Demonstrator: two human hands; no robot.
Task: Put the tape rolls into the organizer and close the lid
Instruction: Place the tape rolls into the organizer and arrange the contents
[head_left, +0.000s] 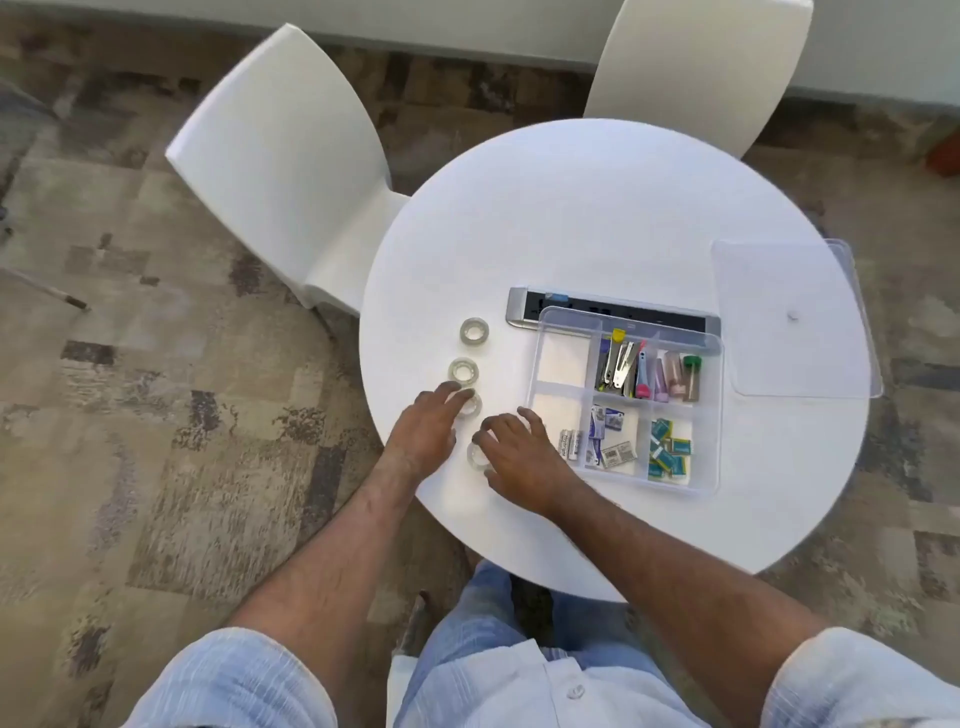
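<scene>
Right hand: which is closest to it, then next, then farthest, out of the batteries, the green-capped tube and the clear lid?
From the right hand:
1. Batteries, in the organizer's near compartment just beside the fingers.
2. Green-capped tube, in the far compartment of the organizer.
3. Clear lid, lying on the table's right edge, beyond the organizer.

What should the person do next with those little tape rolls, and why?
Probably close the right hand on the tape roll under its fingertips and lift it toward the organizer. All four rolls are on the table, outside the organizer, whose two left compartments look empty. The left hand rests on another roll, and the lid lies apart.
</scene>
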